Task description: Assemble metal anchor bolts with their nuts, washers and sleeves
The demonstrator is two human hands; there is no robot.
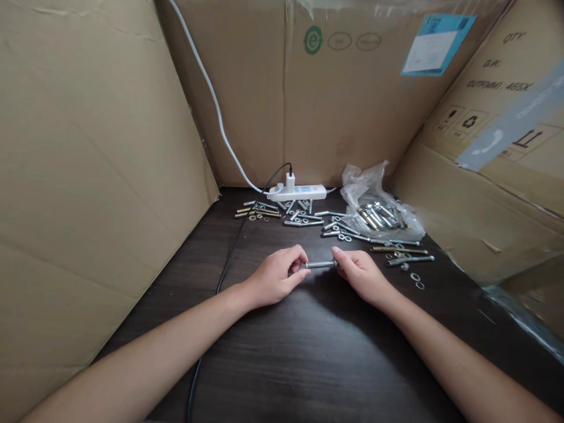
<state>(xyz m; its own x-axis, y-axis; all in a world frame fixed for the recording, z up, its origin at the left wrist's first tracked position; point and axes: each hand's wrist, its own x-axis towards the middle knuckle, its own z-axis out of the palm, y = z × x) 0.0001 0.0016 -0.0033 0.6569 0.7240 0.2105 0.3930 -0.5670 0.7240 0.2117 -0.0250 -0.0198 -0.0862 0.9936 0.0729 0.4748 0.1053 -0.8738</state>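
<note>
Bare forearms stretch over the tabletop, left grip and right grip pinching one metal bolt.

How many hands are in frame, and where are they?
2: the left hand, at the left end of the metal bolt, and the right hand, holding its right end. No other hands show.

Right hand partly hiding end of bolt
</note>
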